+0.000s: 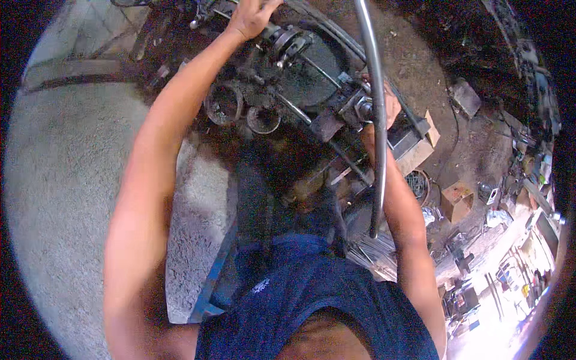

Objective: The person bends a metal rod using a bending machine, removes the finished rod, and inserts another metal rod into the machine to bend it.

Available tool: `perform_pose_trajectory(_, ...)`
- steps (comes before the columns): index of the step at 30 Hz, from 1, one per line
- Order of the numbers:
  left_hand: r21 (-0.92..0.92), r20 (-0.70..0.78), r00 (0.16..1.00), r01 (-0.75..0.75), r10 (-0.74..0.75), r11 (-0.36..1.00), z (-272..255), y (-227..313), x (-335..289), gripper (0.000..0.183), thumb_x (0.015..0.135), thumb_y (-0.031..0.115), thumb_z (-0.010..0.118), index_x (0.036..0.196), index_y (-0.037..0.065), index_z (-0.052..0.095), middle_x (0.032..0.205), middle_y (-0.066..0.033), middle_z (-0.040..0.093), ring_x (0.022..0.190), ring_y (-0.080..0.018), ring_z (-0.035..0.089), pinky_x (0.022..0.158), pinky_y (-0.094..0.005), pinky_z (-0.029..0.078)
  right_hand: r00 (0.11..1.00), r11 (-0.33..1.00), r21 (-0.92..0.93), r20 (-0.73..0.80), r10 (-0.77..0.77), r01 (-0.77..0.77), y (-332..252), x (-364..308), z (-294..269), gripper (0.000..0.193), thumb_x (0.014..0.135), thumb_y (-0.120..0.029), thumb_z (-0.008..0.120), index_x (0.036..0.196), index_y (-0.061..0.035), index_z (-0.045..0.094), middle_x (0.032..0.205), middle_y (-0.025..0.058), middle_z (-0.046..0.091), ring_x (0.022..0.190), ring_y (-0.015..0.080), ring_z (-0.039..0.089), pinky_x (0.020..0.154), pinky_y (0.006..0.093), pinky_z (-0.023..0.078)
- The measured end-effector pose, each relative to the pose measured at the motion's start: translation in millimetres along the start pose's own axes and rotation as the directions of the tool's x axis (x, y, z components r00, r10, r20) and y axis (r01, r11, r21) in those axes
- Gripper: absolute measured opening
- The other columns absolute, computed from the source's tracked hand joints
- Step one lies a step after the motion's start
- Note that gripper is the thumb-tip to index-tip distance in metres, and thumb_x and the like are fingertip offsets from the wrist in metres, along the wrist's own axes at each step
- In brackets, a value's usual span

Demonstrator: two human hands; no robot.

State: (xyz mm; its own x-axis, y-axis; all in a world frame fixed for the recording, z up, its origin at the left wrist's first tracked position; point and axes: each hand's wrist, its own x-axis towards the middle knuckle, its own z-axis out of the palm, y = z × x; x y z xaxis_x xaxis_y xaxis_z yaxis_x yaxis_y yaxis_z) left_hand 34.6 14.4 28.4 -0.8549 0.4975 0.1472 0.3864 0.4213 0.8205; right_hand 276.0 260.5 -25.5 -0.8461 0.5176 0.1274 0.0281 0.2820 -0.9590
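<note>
A dark, greasy machine with steel rods and clamping blocks lies before me. My left hand reaches over its far left end, beside a round, chuck-like collar. Its visible fingers are spread apart, and the upper edge cuts off part of the hand. My right hand is curled beside a metal block with a round hub. A long, shiny steel bar passes in front of this hand and hides some fingers, so what they grip is unclear.
Two round, cup-like metal parts, including a ring, sit left of the rods. At right are a cardboard box, a metal block and a basket of small metal pieces. Thin rods lie near my right forearm.
</note>
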Motion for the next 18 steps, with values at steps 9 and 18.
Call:
perform_pose_trajectory(9, 0.037, 0.032, 0.994, -0.107, 0.106, 0.994, 3, -33, 0, 0.059, 0.091, 0.048, 0.052, 0.131, 0.005, 0.051, 0.111, -0.0176, 0.064, 0.105, -0.036, 0.059, 0.091, -0.043, 0.045, 0.965, 0.927, -0.356, 0.181, 0.191, -0.117, -42, 7, -52, 0.048, 0.1, -0.037, 0.038, 0.116, 0.0022, 0.061, 0.112, 0.0138, 0.065, 0.104, 0.0237, 0.058, 0.097, 0.0345, 0.04)
perform_pose_trajectory(18, 0.275, 0.378, 0.89, -0.371, 0.255, 0.887, -57, -41, -53, 0.075, 0.095, 0.049, 0.045, 0.142, -0.007, 0.029, 0.148, -0.0244, 0.031, 0.14, -0.0362, 0.026, 0.116, -0.0402, 0.022, 0.87, 0.472, -0.755, -0.265, 0.416, -0.456, -193, -49, 13, 0.052, 0.097, -0.044, 0.041, 0.123, -0.0022, 0.056, 0.11, 0.0312, 0.06, 0.112, 0.0421, 0.054, 0.1, 0.0481, 0.038)
